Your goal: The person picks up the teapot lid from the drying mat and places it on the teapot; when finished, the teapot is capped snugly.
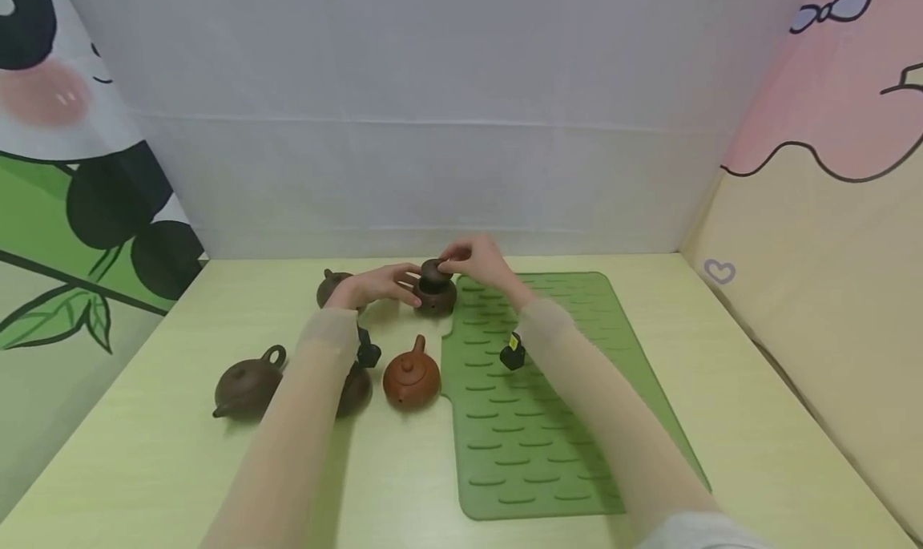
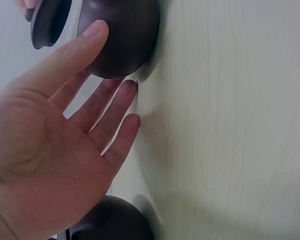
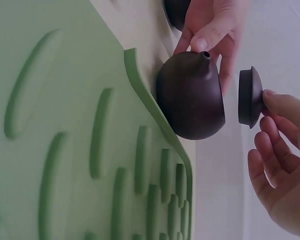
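Note:
At the back of the table a dark brown teapot (image 1: 436, 300) stands uncovered at the corner of a green mat. My left hand (image 1: 382, 284) steadies its body, the thumb on one side and fingers round the other; the left wrist view shows the little finger away from the pot (image 2: 122, 40). Between thumb and fingertips my right hand (image 1: 481, 262) pinches the knob of the dark lid (image 1: 436, 271). A gap shows between the lid (image 3: 250, 97) and the pot (image 3: 187, 97) in the right wrist view, where the short spout faces the camera.
The ridged green mat (image 1: 534, 421) covers the right middle of the table. Left of it stands a reddish-brown teapot (image 1: 412, 381). More dark teapots stand farther left: one with a loop handle (image 1: 248, 387), one partly behind my left forearm (image 1: 355, 392), and one at the back (image 1: 330, 286).

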